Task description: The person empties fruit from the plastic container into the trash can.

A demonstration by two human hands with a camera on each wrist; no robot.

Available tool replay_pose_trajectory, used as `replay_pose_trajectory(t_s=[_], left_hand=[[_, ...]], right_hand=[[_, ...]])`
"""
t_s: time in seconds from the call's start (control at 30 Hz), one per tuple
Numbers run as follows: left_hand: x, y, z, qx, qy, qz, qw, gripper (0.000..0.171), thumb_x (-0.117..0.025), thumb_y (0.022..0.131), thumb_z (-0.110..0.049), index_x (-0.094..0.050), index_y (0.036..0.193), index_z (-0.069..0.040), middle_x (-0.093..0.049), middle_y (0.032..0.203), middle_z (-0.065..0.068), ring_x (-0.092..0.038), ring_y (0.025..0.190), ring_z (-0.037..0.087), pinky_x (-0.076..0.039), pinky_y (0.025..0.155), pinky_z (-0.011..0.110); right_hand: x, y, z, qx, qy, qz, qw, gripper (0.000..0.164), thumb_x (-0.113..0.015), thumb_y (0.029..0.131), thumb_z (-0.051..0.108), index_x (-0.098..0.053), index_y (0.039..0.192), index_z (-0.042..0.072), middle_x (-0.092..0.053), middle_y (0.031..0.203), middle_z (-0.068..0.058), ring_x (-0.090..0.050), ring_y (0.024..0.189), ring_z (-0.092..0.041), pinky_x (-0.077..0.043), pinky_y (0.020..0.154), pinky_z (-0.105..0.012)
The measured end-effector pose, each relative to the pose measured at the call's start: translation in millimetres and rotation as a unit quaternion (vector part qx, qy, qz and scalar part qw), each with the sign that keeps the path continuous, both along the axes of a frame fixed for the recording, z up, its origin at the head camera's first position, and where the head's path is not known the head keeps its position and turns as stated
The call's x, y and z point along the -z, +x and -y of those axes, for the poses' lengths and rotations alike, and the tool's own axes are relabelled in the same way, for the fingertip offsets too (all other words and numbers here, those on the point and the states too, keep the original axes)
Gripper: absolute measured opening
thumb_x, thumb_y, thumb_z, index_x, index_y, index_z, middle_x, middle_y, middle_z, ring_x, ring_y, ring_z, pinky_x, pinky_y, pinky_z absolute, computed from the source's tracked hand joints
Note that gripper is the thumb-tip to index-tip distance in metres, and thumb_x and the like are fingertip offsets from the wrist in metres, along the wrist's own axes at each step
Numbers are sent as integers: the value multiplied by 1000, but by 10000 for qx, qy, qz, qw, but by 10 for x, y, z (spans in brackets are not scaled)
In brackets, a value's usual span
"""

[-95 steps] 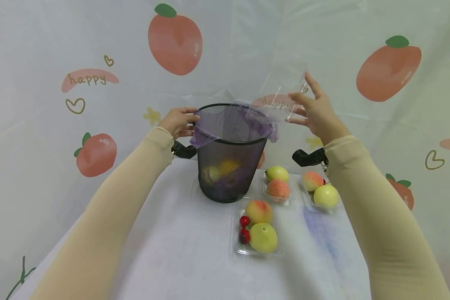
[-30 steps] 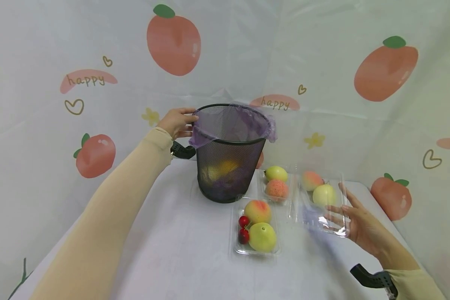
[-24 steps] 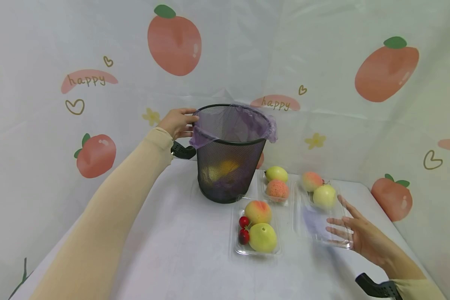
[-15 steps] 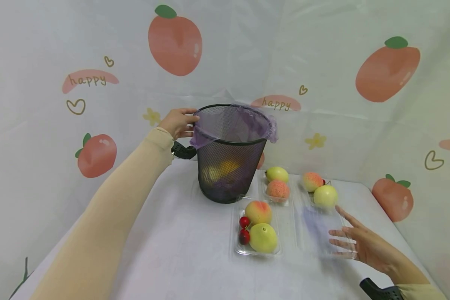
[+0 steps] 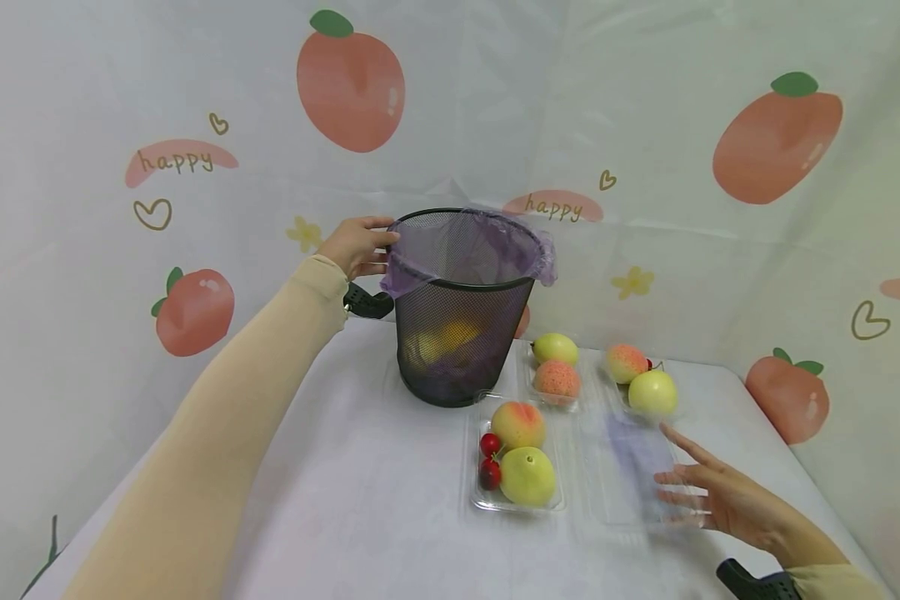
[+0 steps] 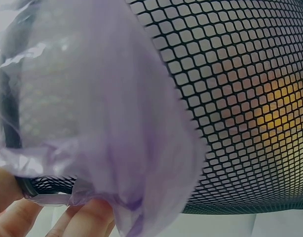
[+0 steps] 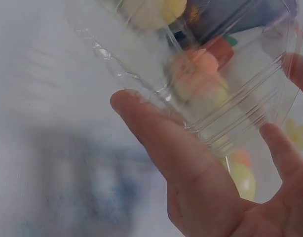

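My left hand (image 5: 356, 244) grips the rim of a black mesh wastebasket (image 5: 457, 333) on its left side. A thin purple bin liner (image 6: 117, 108) folds over that rim, with my fingertips beside it in the left wrist view. Yellow shapes show through the mesh low inside the basket. At the right, my right hand (image 5: 746, 508) holds a clear plastic container (image 7: 240, 106) by its sides, thumb on one side and fingers on the other. That container is low over the tabletop, in front of the back-right fruit box, and looks empty; its outline is faint in the head view.
A clear box with a peach (image 5: 518, 425), a yellow-green fruit (image 5: 527, 477) and two cherries (image 5: 490, 460) stands front centre. Behind it are two more fruit boxes, one with an orange-red fruit (image 5: 557, 382), one with a pale green fruit (image 5: 652, 392). A printed cloth (image 5: 450, 100) hangs behind.
My right hand has carried the clear container from beside the basket's rim rightward and down, then slightly nearer along the table. My left hand has stayed on the rim.
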State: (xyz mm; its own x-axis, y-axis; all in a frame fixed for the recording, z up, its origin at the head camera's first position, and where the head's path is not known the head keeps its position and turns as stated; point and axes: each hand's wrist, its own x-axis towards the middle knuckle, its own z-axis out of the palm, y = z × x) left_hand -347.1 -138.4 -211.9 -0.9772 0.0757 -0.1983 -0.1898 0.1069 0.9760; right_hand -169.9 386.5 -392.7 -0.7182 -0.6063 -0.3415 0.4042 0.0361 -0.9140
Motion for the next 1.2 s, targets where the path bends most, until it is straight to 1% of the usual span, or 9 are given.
replay_pose_trajectory(t_s=[0.1, 0.2, 0.37, 0.47, 0.6, 0.67, 0.83, 1.0, 1.2], left_hand=[[12, -16, 6, -1, -34, -12, 10000, 55, -51, 101, -15, -32, 153, -20, -50, 130, 9, -55, 115, 23, -50, 101, 36], [5, -6, 5, -7, -75, -16, 10000, 55, -51, 101, -15, -33, 153, -21, -50, 130, 9, -55, 114, 22, -50, 100, 35], [-9, 6, 2, -5, -84, 5, 10000, 55, -51, 102, -15, -32, 153, -21, -47, 139, 12, -53, 120, 24, -49, 102, 37], [-13, 12, 2, 3, -96, 12, 10000, 56, -50, 102, -15, -31, 153, -21, -45, 142, 13, -52, 123, 25, -48, 103, 37], [-9, 8, 5, 0, -109, 0, 9999, 56, -50, 102, -15, -30, 153, -20, -46, 141, 12, -52, 122, 25, -48, 103, 37], [-6, 4, 7, 3, -112, -15, 9999, 56, -50, 102, -15, -30, 154, -20, -46, 141, 12, -52, 122, 25, -48, 103, 37], [13, -21, 13, -34, -97, -16, 9999, 55, -50, 102, -16, -32, 153, -21, -47, 140, 11, -53, 120, 24, -49, 102, 37], [27, -44, 15, -45, -75, -16, 10000, 55, -51, 101, -15, -32, 153, -21, -48, 137, 11, -53, 119, 24, -49, 102, 37], [21, -45, 13, -31, -116, -29, 9999, 55, -51, 101, -16, -32, 153, -21, -49, 134, 9, -54, 117, 23, -50, 101, 37]], right_hand=[[7, -4, -5, 10, 49, 28, 10000, 55, -28, 107, 16, -42, 128, 65, -51, 126, -5, -56, 119, -18, -50, 99, -50], [22, -5, -18, 5, 115, 30, 9999, 55, -28, 107, 16, -41, 128, 65, -50, 125, -6, -56, 119, -18, -50, 99, -50], [44, -4, -35, -11, 228, 8, 9997, 56, -28, 107, 15, -39, 128, 66, -48, 126, -6, -56, 119, -17, -50, 98, -49], [39, 1, -43, -65, 284, 21, 9996, 57, -29, 107, 15, -39, 128, 67, -50, 126, -3, -57, 118, -16, -53, 95, -44], [20, 12, -66, -177, 375, 82, 9991, 56, -30, 108, 16, -38, 129, 68, -55, 128, 2, -58, 118, -14, -56, 86, -36], [12, 14, -82, -214, 405, 148, 9988, 56, -31, 108, 16, -37, 129, 68, -56, 130, 2, -58, 119, -14, -57, 84, -34], [29, 16, -151, -232, 301, 336, 9987, 57, -31, 108, 14, -38, 130, 66, -56, 134, 0, -57, 121, -18, -57, 84, -37], [83, 27, -249, -334, 46, 474, 9983, 58, -27, 108, 12, -39, 132, 64, -56, 136, 0, -57, 123, -23, -57, 88, -38], [139, 31, -329, -504, -293, 610, 9964, 60, -24, 108, 11, -39, 134, 63, -57, 136, 2, -56, 125, -23, -54, 94, -40]])
